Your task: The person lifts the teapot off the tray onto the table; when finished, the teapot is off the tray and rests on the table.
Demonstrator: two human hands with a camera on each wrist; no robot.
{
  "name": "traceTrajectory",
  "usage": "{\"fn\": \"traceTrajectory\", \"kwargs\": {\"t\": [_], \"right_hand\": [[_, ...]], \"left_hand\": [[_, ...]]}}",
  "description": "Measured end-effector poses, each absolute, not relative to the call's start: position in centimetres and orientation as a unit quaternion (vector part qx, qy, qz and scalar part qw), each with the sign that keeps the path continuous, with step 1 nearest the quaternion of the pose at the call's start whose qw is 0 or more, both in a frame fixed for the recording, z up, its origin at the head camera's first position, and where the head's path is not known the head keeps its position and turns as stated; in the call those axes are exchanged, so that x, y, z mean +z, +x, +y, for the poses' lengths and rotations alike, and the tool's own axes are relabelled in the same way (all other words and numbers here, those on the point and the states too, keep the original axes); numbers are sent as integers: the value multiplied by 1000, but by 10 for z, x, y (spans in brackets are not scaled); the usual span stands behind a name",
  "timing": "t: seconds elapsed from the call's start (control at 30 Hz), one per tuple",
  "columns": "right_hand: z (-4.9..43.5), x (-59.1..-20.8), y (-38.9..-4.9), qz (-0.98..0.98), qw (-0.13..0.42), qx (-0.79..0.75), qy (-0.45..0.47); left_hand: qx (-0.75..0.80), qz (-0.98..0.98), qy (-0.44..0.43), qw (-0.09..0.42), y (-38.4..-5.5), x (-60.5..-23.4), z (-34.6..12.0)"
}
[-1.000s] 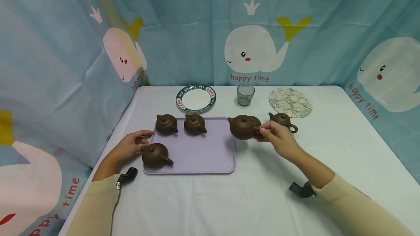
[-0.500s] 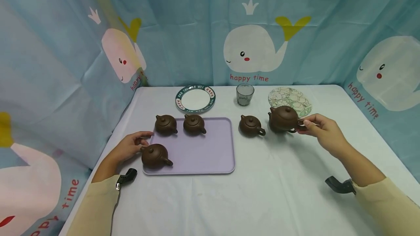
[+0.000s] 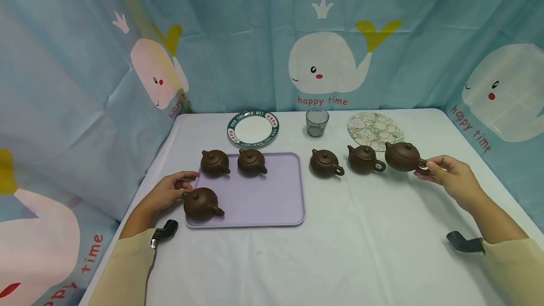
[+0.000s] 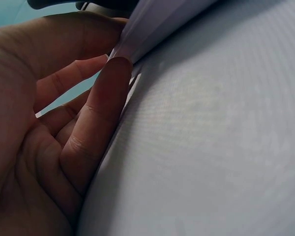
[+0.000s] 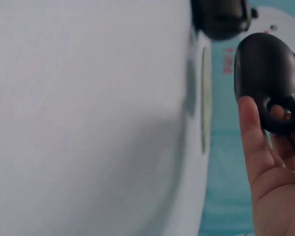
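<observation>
My right hand (image 3: 455, 181) pinches the handle of a brown teapot (image 3: 403, 157) at the right end of a row. In the right wrist view, that teapot (image 5: 268, 73) hangs above the white cloth with the fingers around its handle. Two similar teapots stand to its left, one close by (image 3: 365, 159) and one farther along (image 3: 326, 163). At the left, my left hand (image 3: 167, 191) grips the rim of a lilac tray (image 3: 263, 202); in the left wrist view, thumb and fingers pinch the tray edge (image 4: 137, 37). Three teapots sit on the tray, the nearest teapot (image 3: 201, 203) beside this hand.
Along the back are a green-rimmed plate (image 3: 253, 128), a glass (image 3: 317, 123) and a round floral mat (image 3: 375, 130). The held teapot is just in front of the mat's right side. A blue whale-print curtain (image 3: 238, 60) surrounds the white-clothed table (image 3: 323, 259).
My right hand has carried the teapot rightward, from over the tray's right edge past two standing teapots, and lower in the last half second. My left hand stays at the tray rim.
</observation>
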State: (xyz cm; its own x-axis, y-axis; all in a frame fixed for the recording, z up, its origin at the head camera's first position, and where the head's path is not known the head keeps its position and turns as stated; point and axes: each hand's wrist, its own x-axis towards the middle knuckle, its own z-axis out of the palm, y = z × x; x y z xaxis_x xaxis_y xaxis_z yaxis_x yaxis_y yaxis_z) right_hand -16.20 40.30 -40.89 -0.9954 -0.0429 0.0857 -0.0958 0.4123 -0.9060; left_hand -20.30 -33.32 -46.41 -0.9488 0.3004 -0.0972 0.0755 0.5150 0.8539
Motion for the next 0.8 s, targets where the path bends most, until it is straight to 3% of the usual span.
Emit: {"fn": "traceTrajectory", "kwargs": {"t": [0.8], "right_hand": [[435,-437,-172,-791,-13,610,31]], "left_hand": [[484,861,105,115,-201,-463,-332]]}}
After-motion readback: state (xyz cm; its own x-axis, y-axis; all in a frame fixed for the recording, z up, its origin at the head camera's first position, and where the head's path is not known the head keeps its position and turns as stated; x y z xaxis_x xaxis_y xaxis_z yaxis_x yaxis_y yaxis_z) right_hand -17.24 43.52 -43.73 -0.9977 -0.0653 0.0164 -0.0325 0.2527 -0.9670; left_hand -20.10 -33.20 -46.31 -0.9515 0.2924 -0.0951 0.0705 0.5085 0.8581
